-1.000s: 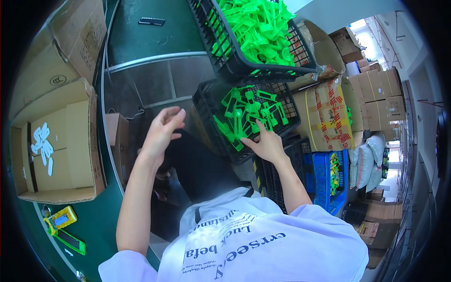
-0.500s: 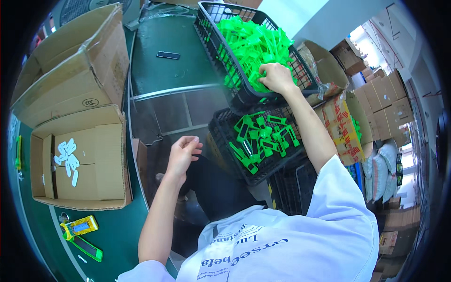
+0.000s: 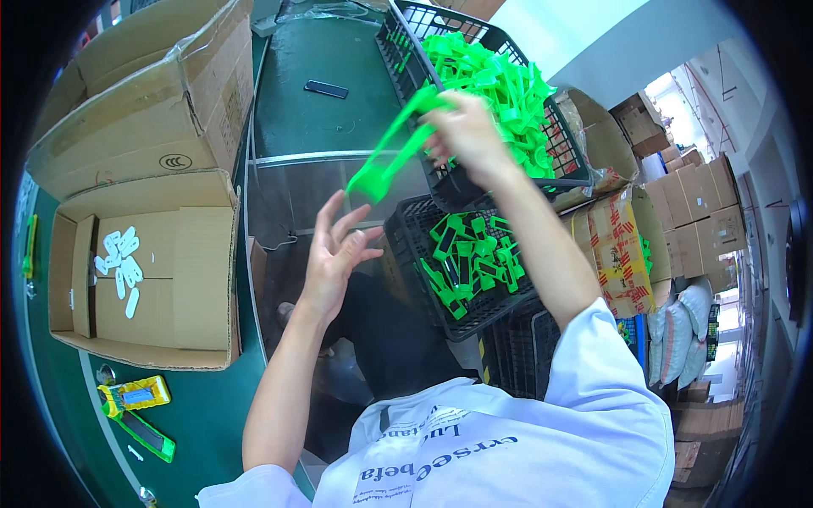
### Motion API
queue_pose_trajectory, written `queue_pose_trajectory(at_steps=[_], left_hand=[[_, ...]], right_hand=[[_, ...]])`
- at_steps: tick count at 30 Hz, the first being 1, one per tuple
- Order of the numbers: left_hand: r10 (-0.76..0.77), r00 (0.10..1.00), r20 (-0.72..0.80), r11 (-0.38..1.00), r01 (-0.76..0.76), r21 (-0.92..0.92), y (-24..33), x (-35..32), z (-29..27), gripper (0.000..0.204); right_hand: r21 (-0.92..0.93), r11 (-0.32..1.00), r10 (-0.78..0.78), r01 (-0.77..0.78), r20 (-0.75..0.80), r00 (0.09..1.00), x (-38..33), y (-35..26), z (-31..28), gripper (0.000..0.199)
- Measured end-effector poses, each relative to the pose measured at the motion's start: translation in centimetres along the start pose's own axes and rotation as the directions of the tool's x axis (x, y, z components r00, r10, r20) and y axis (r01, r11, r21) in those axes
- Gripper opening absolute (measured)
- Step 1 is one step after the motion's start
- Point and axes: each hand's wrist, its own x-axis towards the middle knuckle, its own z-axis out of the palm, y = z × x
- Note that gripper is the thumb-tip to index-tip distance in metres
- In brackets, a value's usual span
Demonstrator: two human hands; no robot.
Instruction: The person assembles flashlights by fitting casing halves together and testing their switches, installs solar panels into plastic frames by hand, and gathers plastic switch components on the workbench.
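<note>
My right hand (image 3: 471,142) grips one end of a bright green plastic frame (image 3: 371,180), blurred by motion, beside the upper black crate (image 3: 415,72). The frame slants down towards my left hand (image 3: 334,258), which is open, its fingers spread just below the frame's lower end. Whether those fingertips touch it I cannot tell. A heap of similar green plastic parts (image 3: 521,97) fills the upper crate. Under it, a lower black crate (image 3: 406,245) holds more green pieces (image 3: 474,267), some with dark panels.
On the green bench at left stands an open cardboard box (image 3: 195,288) with several white oval pieces (image 3: 127,254). In front of it lie a yellow-edged device (image 3: 144,393) and a green-framed panel (image 3: 148,436). A dark flat strip (image 3: 326,89) lies on the far table. Cartons (image 3: 699,199) and sacks (image 3: 677,339) stand at right.
My right hand has come up out of the upper crate and moved left with a green frame. My left hand has risen a little and spread its fingers. The view has shifted slightly.
</note>
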Motion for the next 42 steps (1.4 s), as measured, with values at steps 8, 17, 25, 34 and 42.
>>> queue_pose_trajectory(at_steps=[8, 17, 25, 34, 42], left_hand=[[-0.022, 0.939, -0.344, 0.995, 0.054, 0.083, -1.2, 1.9, -4.9, 0.015], [-0.200, 0.929, -0.312, 0.978, 0.211, 0.000, -2.4, 2.7, -4.7, 0.019], [-0.237, 0.927, -0.291, 0.960, 0.269, 0.072, -1.6, 2.5, -4.7, 0.020], [-0.261, 0.925, -0.276, 0.954, 0.291, 0.077, -1.6, 2.8, -4.3, 0.022], [-0.268, 0.923, -0.274, 0.946, 0.306, 0.105, -1.7, 3.0, -4.7, 0.021]], right_hand=[[-0.073, 0.984, 0.177, -0.161, 0.405, 0.897, 4.0, 2.0, 10.7, 0.031], [-0.698, 0.593, -0.505, 0.400, 0.065, 0.861, 24.6, 8.6, 14.2, 0.044], [-0.699, 0.679, -0.046, 0.226, 0.267, 0.963, 28.8, 7.8, 14.3, 0.037], [-0.733, 0.630, -0.062, 0.258, 0.283, 0.957, 26.6, 6.7, 14.0, 0.031], [-0.323, 0.938, -0.086, 0.125, 0.132, 0.988, 16.2, 6.6, 14.8, 0.029]])
